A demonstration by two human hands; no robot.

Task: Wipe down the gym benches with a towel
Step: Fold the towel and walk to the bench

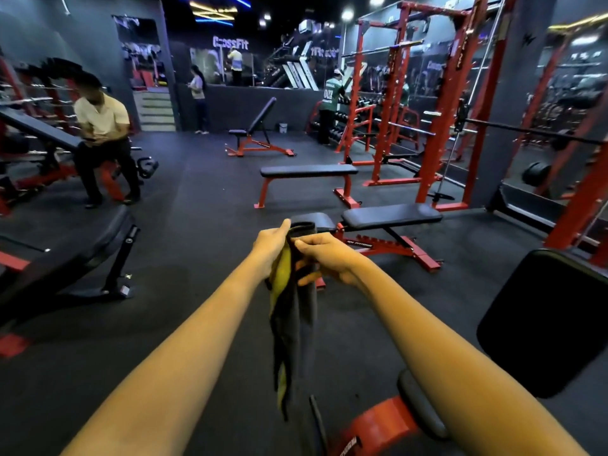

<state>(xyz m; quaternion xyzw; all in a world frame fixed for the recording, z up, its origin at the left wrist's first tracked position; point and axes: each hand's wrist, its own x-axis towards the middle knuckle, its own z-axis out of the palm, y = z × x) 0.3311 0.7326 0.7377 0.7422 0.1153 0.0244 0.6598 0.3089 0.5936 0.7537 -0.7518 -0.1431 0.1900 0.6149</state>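
Observation:
A dark grey and yellow towel hangs down in front of me, held up in the air by both hands. My left hand grips its upper left edge. My right hand pinches the top of it just to the right. Beyond the hands stands an adjustable bench with black pads on a red frame. A flat bench stands farther back. A black pad of a close bench is at my lower right, above its red frame.
An inclined black bench fills the left side, with a seated person behind it. Another incline bench stands far back. Red squat racks and mirrors line the right. Other people stand at the back. Dark rubber floor lies between the benches.

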